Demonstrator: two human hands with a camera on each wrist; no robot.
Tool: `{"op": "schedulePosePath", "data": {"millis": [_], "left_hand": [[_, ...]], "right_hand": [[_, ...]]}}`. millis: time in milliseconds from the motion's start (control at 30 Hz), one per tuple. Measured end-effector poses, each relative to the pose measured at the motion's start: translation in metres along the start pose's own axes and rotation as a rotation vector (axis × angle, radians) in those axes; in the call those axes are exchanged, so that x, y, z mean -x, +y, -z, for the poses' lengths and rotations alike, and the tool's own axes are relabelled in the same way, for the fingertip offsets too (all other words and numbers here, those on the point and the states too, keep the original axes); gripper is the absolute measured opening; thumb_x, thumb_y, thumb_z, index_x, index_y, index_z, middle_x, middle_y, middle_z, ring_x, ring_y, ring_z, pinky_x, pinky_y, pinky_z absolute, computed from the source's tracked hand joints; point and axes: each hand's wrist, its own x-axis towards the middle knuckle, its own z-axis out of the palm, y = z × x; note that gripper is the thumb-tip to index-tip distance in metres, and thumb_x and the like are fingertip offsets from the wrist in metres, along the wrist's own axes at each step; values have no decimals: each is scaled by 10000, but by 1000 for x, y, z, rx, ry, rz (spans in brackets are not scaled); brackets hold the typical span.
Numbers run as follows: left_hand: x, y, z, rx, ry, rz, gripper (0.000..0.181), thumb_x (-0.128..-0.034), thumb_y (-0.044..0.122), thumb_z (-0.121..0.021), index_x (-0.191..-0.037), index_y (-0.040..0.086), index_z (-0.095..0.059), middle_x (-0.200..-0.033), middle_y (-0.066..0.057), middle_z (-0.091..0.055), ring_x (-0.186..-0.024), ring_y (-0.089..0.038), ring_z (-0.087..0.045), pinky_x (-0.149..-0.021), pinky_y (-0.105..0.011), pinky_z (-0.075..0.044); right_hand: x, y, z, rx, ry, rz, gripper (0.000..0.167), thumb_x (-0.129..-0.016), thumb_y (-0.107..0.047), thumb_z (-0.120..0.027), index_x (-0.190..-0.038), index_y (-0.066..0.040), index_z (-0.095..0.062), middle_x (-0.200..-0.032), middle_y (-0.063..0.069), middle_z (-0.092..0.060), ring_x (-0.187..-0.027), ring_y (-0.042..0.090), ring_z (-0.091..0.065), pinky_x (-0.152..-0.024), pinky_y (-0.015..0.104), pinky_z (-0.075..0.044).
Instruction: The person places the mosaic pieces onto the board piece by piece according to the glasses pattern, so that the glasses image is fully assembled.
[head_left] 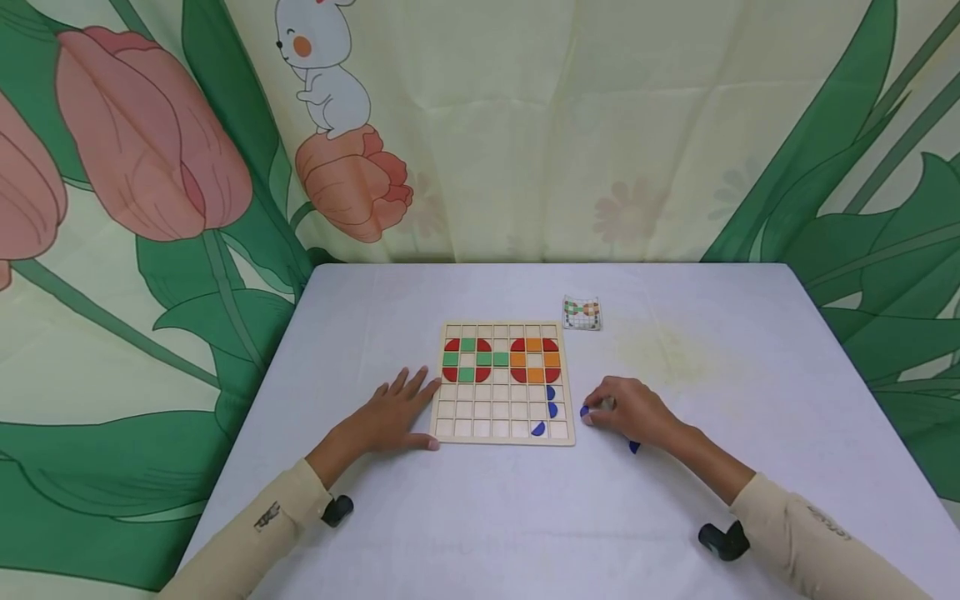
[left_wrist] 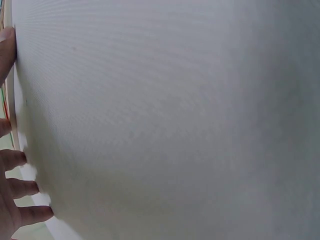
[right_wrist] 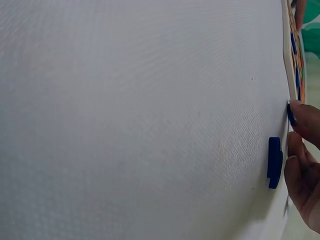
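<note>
A square wooden grid board lies on the table with red, green and orange pieces in its upper rows. Three blue half-round pieces are at its lower right. My left hand has its fingers spread, thumb and fingertips at the board's left edge; the left wrist view shows these fingers at the side. Just right of the board, my right hand pinches a blue piece between thumb and finger. Under that hand, another blue piece lies on the cloth, partly hidden in the head view.
A small pattern card lies behind the board's far right corner. White cloth covers the table. A printed curtain hangs along the table's far edge. Black wrist devices sit by both sleeves.
</note>
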Motion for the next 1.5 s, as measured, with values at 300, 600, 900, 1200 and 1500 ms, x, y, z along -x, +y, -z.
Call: {"op": "schedulePosePath", "data": {"millis": [300,600,900,1200,1500], "left_hand": [[-1,0,1,2,-3,0,1047,-817,716,-654,-1619,214,-206,-1693,-125,-123,-1540,-453,-101,-1157,-673,-245],[-2,-2,-1,-2,5,-2,1048,-815,707,-666,-1617,208,-212,-1692,-126,-130,-1539,-453,-109,-1152,-674,-253],[1,1,1,0,10,0,1040,-819,681,-683,-1615,194,-222,-1689,-133,-137,-1537,-457,-110,-1151,-678,-252],[2,2,2,-7,5,0,1042,-818,683,-683,-1614,188,-226,-1688,-136,-139,-1535,-460,-116,-1148,-678,-257],[1,0,0,-16,6,2,1041,-822,689,-674,-1616,194,-219,-1691,-131,-126,-1539,-453,-106,-1145,-683,-255]], "right_hand": [[1,-2,-5,-35,-18,36,192,-835,-114,-810,-1011,-145,-741,-903,-60,-677,-838,140,-564,-731,262,-507],[1,-1,-8,-63,-32,65,179,-861,-87,-781,-1012,-166,-726,-890,-67,-655,-817,133,-551,-693,225,-476],[1,-2,-9,-57,-15,63,186,-878,-76,-739,-1049,-144,-713,-849,-62,-646,-770,125,-548,-648,213,-486],[-1,-4,-5,-64,8,78,221,-898,-92,-716,-1115,-115,-749,-839,-50,-652,-738,123,-532,-611,221,-465],[-14,-13,5,-171,-47,47,226,-929,-101,-680,-1150,-102,-732,-885,-5,-637,-761,163,-527,-597,221,-454]]}}
